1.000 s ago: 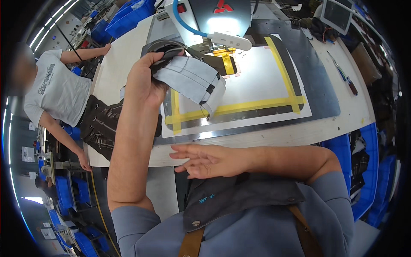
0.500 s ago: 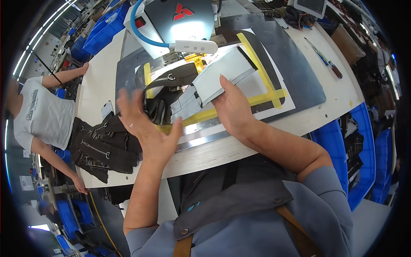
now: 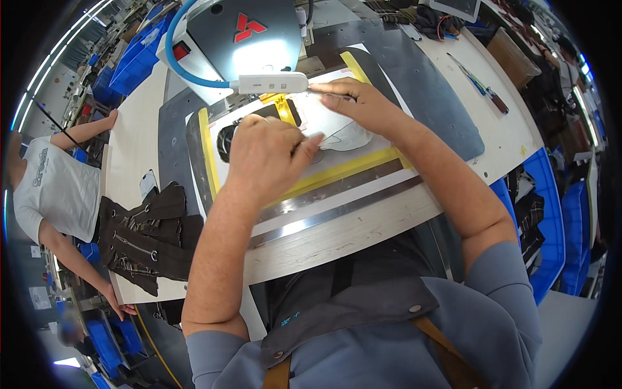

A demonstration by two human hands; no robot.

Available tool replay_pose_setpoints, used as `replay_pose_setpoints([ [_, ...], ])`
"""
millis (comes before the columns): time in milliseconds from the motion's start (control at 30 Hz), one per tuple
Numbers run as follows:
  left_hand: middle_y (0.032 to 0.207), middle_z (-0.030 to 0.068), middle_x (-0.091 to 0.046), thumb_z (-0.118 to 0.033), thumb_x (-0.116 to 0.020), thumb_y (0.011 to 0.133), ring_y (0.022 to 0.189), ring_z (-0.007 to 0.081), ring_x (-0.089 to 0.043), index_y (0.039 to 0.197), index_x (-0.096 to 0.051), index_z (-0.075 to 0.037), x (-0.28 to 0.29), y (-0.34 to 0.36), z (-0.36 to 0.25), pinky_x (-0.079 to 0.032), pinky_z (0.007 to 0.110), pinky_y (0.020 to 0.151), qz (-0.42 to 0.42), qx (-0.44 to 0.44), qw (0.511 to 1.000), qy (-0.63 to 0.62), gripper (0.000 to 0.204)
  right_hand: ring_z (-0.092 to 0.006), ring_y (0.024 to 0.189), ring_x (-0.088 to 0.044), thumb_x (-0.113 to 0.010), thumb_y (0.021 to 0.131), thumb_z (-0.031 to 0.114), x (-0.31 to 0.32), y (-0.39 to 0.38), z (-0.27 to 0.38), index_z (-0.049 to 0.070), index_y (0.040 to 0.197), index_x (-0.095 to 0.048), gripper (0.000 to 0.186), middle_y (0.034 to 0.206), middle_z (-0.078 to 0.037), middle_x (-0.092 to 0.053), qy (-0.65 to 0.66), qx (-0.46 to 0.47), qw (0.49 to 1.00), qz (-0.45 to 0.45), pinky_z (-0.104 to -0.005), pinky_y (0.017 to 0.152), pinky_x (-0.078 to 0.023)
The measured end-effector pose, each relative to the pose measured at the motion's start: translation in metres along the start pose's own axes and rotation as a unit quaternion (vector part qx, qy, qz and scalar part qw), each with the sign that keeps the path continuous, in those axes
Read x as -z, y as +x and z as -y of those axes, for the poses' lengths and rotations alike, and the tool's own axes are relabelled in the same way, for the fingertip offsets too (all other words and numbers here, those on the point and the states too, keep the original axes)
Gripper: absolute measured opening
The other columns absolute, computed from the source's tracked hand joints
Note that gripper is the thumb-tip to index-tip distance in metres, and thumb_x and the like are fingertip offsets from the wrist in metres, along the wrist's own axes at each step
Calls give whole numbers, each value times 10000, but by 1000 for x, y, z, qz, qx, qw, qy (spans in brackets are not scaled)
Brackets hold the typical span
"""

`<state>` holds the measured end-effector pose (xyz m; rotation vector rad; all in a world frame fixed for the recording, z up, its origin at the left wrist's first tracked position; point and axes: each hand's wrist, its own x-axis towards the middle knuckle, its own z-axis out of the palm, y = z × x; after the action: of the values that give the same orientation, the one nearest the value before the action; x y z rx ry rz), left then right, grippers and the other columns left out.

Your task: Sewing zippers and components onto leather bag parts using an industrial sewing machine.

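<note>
My left hand [image 3: 272, 146] is closed on the near left part of a strapped piece with a dark section [image 3: 225, 139] and a pale grey panel [image 3: 346, 137], which lies on the white, yellow-taped plate [image 3: 359, 159]. My right hand [image 3: 356, 104] grips the panel's upper right edge with bent fingers. Between the hands, a yellow clamp [image 3: 284, 110] crosses the dark fabric; bright glare washes out part of the panel. Just above sit the white control pad [image 3: 272, 83] on a blue hose [image 3: 170, 52] and the lit machine head [image 3: 240, 45].
A co-worker [image 3: 58, 194] stands at the left beside black garments [image 3: 142, 240] and a phone [image 3: 148, 182] on the table [image 3: 129, 149]. Scissors [image 3: 495, 100] lie at right. Blue bins [image 3: 544, 220] with dark fabric stand right; another bin [image 3: 129, 71] is back left.
The piece, held up a second ago, now lies on the taped plate. Both hands have moved up to it, and my left hand has closed from spread fingers.
</note>
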<state>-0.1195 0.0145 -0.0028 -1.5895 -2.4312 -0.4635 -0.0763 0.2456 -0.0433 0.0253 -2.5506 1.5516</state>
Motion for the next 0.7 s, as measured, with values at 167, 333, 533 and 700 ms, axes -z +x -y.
replay_pose_setpoints([
  [167,801,132,-704,-346,-695,929,764,325,-673,912,-748,-32,-27,24,34,-522,435,770,-42,183,981,-42,319,-296,1246,-547,-712,911,490,16,16,-19,145,1239,-741,478,1286,-152,-621,-206,54,973,86,-385,1061,-436],
  [333,1017,194,-699,-439,-756,855,957,366,-667,1118,-684,-18,-64,40,39,-517,465,842,-71,314,947,2,502,-311,1259,-528,-773,868,393,17,30,-27,100,1226,-738,464,1321,-143,-599,-257,170,950,56,-415,1079,-428],
  [533,956,131,-703,-474,-779,821,955,342,-655,983,-726,-88,-96,56,36,-445,479,866,-156,332,921,134,422,-312,1263,-538,-816,814,381,18,38,-38,105,1188,-758,468,1308,-127,-632,-229,239,941,76,-398,1091,-414],
  [700,840,43,-715,-381,-813,774,907,260,-654,831,-744,-138,-105,69,43,-376,422,902,-182,391,890,149,259,-304,1265,-535,-811,819,384,16,32,-37,113,1180,-761,454,1315,-106,-631,-214,243,944,59,-397,1088,-418],
])
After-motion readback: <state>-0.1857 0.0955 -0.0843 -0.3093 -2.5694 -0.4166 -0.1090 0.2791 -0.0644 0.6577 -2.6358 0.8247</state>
